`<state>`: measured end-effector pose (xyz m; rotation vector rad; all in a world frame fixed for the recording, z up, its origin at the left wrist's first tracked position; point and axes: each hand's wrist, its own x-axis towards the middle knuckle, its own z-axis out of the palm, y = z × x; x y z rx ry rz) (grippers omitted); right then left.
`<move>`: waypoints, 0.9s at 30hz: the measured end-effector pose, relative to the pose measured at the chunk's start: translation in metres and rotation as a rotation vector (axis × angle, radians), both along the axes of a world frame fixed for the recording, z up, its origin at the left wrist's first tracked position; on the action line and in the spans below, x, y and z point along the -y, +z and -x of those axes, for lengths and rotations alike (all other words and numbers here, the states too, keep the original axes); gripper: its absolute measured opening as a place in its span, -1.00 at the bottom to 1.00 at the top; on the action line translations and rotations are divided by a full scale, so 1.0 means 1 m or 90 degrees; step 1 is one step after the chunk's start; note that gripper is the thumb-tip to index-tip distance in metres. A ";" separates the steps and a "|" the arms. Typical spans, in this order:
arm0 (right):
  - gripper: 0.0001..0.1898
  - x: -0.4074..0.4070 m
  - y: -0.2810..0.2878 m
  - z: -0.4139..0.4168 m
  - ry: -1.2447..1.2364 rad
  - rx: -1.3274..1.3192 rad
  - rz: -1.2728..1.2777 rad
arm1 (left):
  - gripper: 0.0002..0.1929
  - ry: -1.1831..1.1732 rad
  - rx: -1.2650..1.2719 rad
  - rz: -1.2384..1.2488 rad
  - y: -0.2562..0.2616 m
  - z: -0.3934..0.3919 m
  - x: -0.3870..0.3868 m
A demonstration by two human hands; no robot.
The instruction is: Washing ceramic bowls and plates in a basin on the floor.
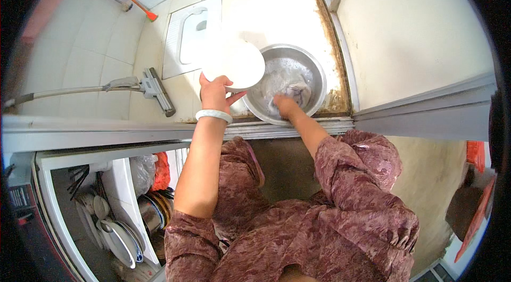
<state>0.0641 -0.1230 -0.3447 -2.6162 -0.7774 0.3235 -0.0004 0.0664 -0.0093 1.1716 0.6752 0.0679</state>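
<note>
My left hand (216, 89), with a pale bangle at the wrist, grips a white round object (239, 64) by its near edge; glare hides its details, and it may be a bowl or plate. It is held beside and partly over the left rim of a metal basin (319, 82) standing on the tiled floor. My right hand (284, 105) is down inside the basin, at the near side of a wet, pale crumpled cloth (297, 89). Its fingers are partly hidden, so its hold on the cloth cannot be made out. Cloudy water seems to lie in the basin.
A squat toilet (194, 38) is set in the floor beyond the basin. A squeegee-like mop head (157, 91) lies at left. A metal door track (255, 130) crosses before my knees. Dishes (119, 242) stand in a cabinet at lower left. A wall panel (415, 42) rises at right.
</note>
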 end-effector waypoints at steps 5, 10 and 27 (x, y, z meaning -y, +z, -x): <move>-0.57 0.010 0.073 -0.038 -0.178 -0.221 0.028 | -0.15 0.015 -0.004 -0.038 -0.001 0.001 0.003; -0.57 0.015 0.214 -0.074 -0.253 -0.286 -0.493 | -0.26 0.013 0.017 -0.150 -0.006 0.000 0.009; -0.56 0.031 0.303 -0.004 0.243 0.292 -0.028 | -0.38 0.036 0.064 -0.453 -0.015 -0.018 0.076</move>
